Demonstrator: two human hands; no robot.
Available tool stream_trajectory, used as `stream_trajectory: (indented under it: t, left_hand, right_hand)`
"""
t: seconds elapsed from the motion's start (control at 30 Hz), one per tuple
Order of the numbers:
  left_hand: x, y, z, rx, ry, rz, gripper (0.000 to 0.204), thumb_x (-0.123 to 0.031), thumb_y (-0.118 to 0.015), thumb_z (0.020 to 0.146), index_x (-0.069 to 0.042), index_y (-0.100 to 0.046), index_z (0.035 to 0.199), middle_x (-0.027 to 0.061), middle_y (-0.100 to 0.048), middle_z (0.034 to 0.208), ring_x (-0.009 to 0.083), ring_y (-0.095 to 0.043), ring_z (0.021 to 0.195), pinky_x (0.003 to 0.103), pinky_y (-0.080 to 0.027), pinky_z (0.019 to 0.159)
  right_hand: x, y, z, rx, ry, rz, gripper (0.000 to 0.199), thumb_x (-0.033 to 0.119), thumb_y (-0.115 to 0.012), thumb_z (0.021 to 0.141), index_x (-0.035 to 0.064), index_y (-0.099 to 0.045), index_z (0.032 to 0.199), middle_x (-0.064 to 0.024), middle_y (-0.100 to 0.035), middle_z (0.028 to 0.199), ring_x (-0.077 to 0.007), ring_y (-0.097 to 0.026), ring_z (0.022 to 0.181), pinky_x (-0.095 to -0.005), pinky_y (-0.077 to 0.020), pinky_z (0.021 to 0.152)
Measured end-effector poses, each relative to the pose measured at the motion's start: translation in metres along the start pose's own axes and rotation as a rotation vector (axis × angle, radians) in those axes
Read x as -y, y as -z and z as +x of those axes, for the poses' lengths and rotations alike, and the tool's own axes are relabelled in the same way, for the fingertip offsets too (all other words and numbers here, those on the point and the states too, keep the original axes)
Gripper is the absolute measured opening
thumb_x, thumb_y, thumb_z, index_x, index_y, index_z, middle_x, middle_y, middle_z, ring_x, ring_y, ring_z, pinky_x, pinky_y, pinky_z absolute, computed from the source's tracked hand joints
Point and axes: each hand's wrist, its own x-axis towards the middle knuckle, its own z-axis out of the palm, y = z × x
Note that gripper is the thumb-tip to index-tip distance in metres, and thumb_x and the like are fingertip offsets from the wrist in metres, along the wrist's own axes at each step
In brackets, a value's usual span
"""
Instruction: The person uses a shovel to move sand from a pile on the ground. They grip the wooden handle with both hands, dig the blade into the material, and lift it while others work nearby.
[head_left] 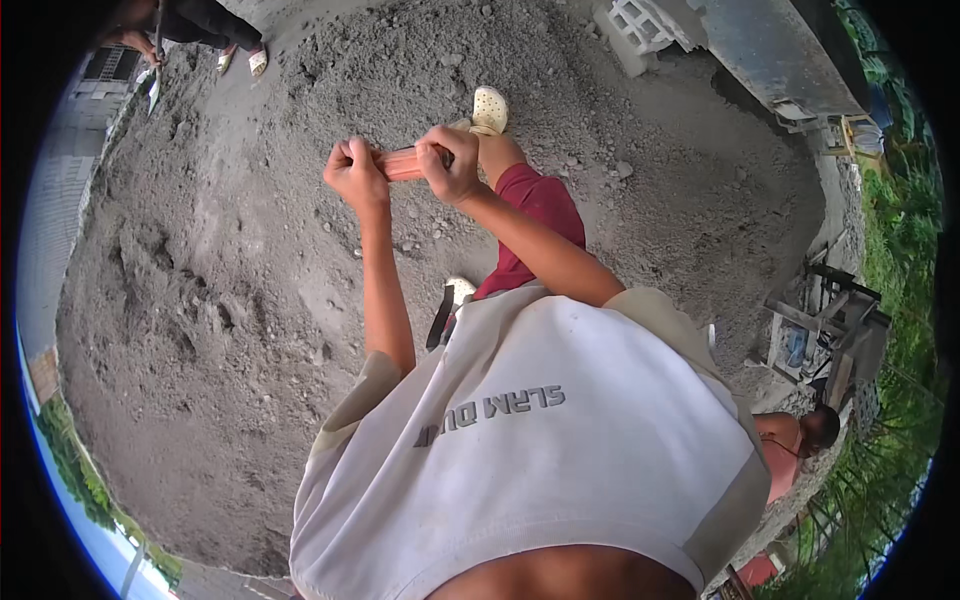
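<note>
Both my arms reach forward over grey sandy ground. A short reddish-brown bar (399, 164) with lengthwise ridges stretches between my two fists, roughly level. My left hand (357, 174) is closed on its left end, thumb uppermost. My right hand (448, 166) is closed around its right end, where a small dark part shows by the fingers. What the bar belongs to, if anything, cannot be made out. Beyond my right hand is one cream clog (489, 110) on my foot; the other clog (460, 290) shows beside a dark strip (440, 318).
A person at the far left holds a shovel (154, 90). Hollow concrete blocks (640, 25) and a grey metal sheet (775, 50) lie at the far right. On the right stands a wooden frame (825, 325), near a person in pink (782, 455). Loose gravel (200, 300) covers the ground.
</note>
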Motion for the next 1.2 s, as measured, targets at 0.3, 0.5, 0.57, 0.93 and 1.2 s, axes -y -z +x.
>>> stream_trajectory:
  t: [0.3, 0.5, 0.57, 0.93, 1.2]
  left_hand:
    - [0.072, 0.092, -0.192, 0.329, 0.568, 0.217, 0.039, -0.012, -0.055, 0.079, -0.003, -0.049, 0.117, 0.0053, -0.061, 0.086, 0.0115, -0.058, 0.073, 0.026, -0.047, 0.066]
    - [0.080, 0.090, -0.197, 0.357, 0.653, 0.220, 0.049, -0.019, -0.058, 0.079, -0.004, -0.045, 0.123, 0.0053, -0.063, 0.086, 0.0121, -0.060, 0.069, 0.026, -0.048, 0.058]
    - [0.090, 0.097, -0.207, 0.363, 0.617, 0.234, 0.040, -0.019, -0.057, 0.079, -0.006, -0.055, 0.117, 0.0053, -0.064, 0.088, 0.0124, -0.061, 0.071, 0.026, -0.049, 0.060]
    - [0.127, -0.036, -0.366, 0.747, 1.195, -0.066, 0.027, -0.023, -0.050, 0.078, 0.002, -0.053, 0.086, 0.0062, -0.055, 0.073, 0.0152, -0.051, 0.056, 0.031, -0.043, 0.048]
    - [0.189, -0.138, -0.301, 0.626, 1.618, -0.586, 0.070, -0.044, -0.052, 0.075, 0.002, -0.031, 0.123, 0.0185, -0.049, 0.106, 0.0334, -0.047, 0.105, 0.047, -0.035, 0.091]
  right_hand:
    - [0.070, 0.080, -0.176, 0.624, -0.359, -0.481, 0.028, 0.031, -0.060, 0.068, 0.0053, -0.065, 0.079, -0.0141, -0.061, 0.069, -0.0283, -0.061, 0.066, -0.0379, -0.0480, 0.067]
    - [0.074, 0.058, -0.161, 1.185, -0.637, -0.695, 0.049, 0.042, -0.069, 0.061, 0.0011, -0.064, 0.086, -0.0125, -0.065, 0.083, -0.0310, -0.063, 0.076, -0.0408, -0.0500, 0.071]
    - [0.072, 0.068, -0.176, 1.128, -0.684, -0.649, 0.052, 0.044, -0.070, 0.060, 0.0005, -0.064, 0.088, -0.0138, -0.065, 0.086, -0.0316, -0.062, 0.081, -0.0404, -0.0499, 0.074]
    - [0.133, 0.267, -0.273, 1.026, -0.652, -0.879, 0.030, 0.021, -0.068, 0.058, 0.0090, -0.064, 0.086, -0.0141, -0.063, 0.090, -0.0275, -0.059, 0.089, -0.0397, -0.0462, 0.078]
    - [0.139, 0.330, -0.275, -0.442, -0.837, -0.088, 0.062, 0.004, -0.052, 0.064, 0.0083, -0.034, 0.123, -0.0187, -0.040, 0.122, -0.0357, -0.034, 0.122, -0.0451, -0.0279, 0.101]
